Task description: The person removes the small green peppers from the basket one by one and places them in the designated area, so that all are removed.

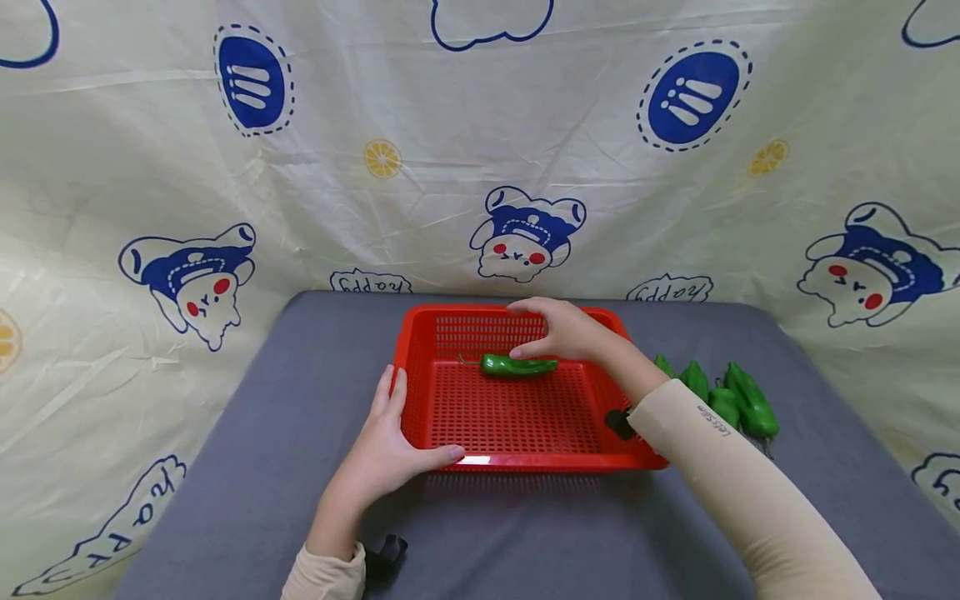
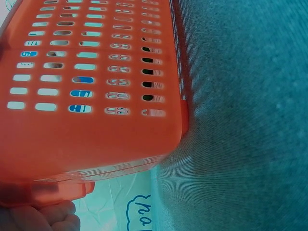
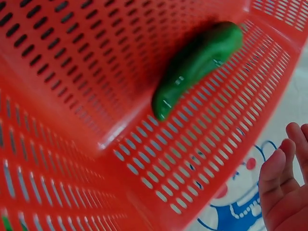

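Observation:
A red plastic basket [image 1: 525, 461] with slotted walls stands on the grey table. One long green chili pepper [image 1: 517, 366] lies crosswise inside, near the back wall; the right wrist view shows its glossy, slightly curved body. My left hand [image 1: 382, 454] holds the basket's front left corner, thumb over the front rim and fingers along the left side. In the left wrist view its fingers [image 2: 60, 214] are at the rim. My right hand [image 1: 566, 332] hovers above the back of the basket, thumb and fingers spread apart. Nothing shows between them, and the pepper lies below.
Several green peppers [image 1: 742, 400] lie on the table [image 1: 330, 383] right of the basket, partly behind my right sleeve [image 1: 738, 479]. A cartoon-printed cloth [image 1: 435, 225] hangs behind the table and along its sides.

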`<state>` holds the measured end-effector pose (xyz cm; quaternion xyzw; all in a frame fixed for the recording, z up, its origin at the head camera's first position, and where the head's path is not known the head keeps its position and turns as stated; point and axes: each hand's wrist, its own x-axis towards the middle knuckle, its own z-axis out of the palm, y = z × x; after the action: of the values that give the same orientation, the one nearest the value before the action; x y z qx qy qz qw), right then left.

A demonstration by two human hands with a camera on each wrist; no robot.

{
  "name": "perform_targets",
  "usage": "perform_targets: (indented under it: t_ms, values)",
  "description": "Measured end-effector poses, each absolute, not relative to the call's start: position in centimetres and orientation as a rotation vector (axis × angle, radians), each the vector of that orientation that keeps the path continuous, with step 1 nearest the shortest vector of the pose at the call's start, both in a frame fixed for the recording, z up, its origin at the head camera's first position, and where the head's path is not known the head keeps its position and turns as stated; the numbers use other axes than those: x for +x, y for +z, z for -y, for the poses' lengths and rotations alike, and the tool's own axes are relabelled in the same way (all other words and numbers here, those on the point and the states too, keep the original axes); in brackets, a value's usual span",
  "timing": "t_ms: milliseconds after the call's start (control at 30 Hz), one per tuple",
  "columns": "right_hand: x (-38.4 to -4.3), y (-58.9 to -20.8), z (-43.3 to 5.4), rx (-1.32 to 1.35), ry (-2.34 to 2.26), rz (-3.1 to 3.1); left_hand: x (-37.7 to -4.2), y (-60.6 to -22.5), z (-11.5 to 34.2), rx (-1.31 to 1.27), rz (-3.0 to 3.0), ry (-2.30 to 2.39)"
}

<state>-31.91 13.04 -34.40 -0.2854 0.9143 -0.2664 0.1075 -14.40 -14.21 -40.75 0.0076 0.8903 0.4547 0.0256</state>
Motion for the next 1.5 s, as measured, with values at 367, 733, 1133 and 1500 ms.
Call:
perform_targets:
  t_ms: [367,733,1133,1500]
  values:
    - [-33.2,-37.6,-12.2,-0.820,-0.566,-2.644,-14.4,-40.8,14.0,0.021,-2.754,1.415]
    - [-33.5,-39.1,-11.2,-0.778,-0.440,-2.618,-14.5,-40.8,14.2,0.018,-2.754,1.429]
    - [-33.8,-39.7,-11.2,-0.796,-0.409,-2.580,-14.5,-40.8,14.3,0.024,-2.758,1.404]
    - [-33.7,-40.1,-11.1,-0.857,-0.291,-2.548,-14.5,-40.9,14.3,0.018,-2.753,1.415]
